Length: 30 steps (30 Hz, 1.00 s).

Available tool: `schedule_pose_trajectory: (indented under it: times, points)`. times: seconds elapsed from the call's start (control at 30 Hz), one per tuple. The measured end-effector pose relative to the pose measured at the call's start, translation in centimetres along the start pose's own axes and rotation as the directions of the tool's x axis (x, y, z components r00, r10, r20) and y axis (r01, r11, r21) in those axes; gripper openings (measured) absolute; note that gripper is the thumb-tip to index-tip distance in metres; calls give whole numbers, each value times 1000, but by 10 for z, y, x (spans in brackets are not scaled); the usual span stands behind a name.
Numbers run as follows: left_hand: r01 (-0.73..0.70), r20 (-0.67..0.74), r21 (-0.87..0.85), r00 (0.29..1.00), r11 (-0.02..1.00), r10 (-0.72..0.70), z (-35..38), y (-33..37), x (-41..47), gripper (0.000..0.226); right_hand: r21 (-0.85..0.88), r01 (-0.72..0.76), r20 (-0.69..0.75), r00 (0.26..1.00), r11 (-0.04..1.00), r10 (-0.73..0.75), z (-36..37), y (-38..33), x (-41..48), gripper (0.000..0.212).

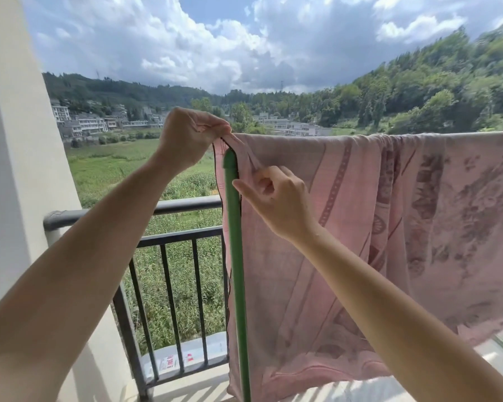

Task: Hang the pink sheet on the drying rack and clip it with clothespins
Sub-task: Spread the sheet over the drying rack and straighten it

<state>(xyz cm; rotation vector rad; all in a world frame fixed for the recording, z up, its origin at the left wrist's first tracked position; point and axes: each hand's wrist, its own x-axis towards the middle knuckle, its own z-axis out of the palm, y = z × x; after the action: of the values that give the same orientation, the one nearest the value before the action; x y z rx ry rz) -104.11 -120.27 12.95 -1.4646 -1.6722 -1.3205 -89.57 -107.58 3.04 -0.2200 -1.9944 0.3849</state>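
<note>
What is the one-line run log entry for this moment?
left hand: pinches pink sheet corner above green rack pole | right hand: pinches sheet fold beside pole | sheet: draped, hanging | clothespins: none visible

Balcony railing [180,235], green hills [418,91] (cloudy sky [244,39])

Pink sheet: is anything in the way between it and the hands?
Nothing visible is. The left hand pinches the pink sheet at its top corner, and the right hand pinches a fold just below, beside the green pole.
</note>
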Motion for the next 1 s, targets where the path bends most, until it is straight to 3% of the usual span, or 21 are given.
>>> schedule_pose_trajectory:
  times: [0.07,0.13,0.23,0.57,0.63,0.77,0.87,1.0]
  points:
    - [2,-37,18,999,1000,-1,-10,-4,1,23,29,15,68,998,999,-17,9,-4,-3,40]
    - [18,-55,29,998,999,-16,-20,-10,1,24,124,18,31,999,992,-22,18,-2,-4,21]
    - [11,-76,57,997,998,-6,-29,-18,-2,25,223,-70,14,998,972,69,18,-3,-2,11]
    - [51,-277,189,961,981,3,-23,-42,4,24,73,75,-10,997,995,-74,-10,-52,80,13]
    - [101,-224,244,973,965,-45,-12,-56,-4,23,53,111,5,994,992,-111,-11,-53,96,15]
    - [234,-58,334,972,913,-227,21,-71,-33,17,-178,196,93,979,964,-182,-8,-25,94,24]
    - [263,-21,336,962,905,-272,34,-69,-35,14,-282,176,111,982,943,-151,-18,8,78,42]
    - [313,-42,321,947,894,-317,29,-71,-39,15,-358,157,172,980,920,-101,-41,51,69,46]
